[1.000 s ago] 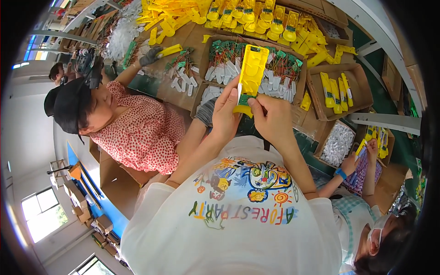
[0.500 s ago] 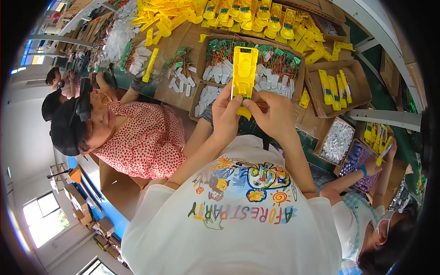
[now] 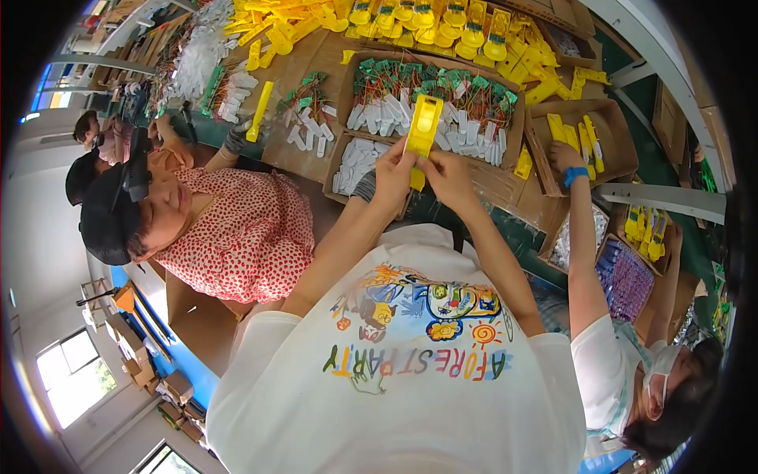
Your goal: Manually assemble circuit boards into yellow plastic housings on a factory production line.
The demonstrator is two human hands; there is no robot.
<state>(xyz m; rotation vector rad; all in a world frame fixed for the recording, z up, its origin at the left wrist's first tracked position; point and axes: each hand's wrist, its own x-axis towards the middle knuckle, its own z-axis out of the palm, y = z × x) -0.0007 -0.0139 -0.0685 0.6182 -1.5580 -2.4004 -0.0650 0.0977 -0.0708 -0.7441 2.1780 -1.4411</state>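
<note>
Both my hands grip a long yellow plastic housing (image 3: 425, 125) in front of my chest, tilted with its far end up. My left hand (image 3: 392, 172) pinches its near left side, fingers wrapped round the edge. On the near right side, the thumb and fingers of my right hand (image 3: 449, 180) press against it. Behind the housing stands a cardboard box (image 3: 515, 141) holding green circuit boards (image 3: 426, 81) with thin wires and white plastic pieces (image 3: 384, 116). Its nearer compartment has loose white pieces (image 3: 359, 164).
A co-worker's hand (image 3: 565, 156) with a blue wristband reaches into a carton (image 3: 620, 162) of yellow housings at right. Another co-worker in a red-patterned top (image 3: 237, 229) sits close at left. Yellow parts (image 3: 276, 28) are heaped at the back. A metal post (image 3: 659, 197) crosses the right side.
The yellow housing has turned, showing less of its hollow inside, and my hands have shifted slightly. The right co-worker's arm has reached across to the carton of yellow housings.
</note>
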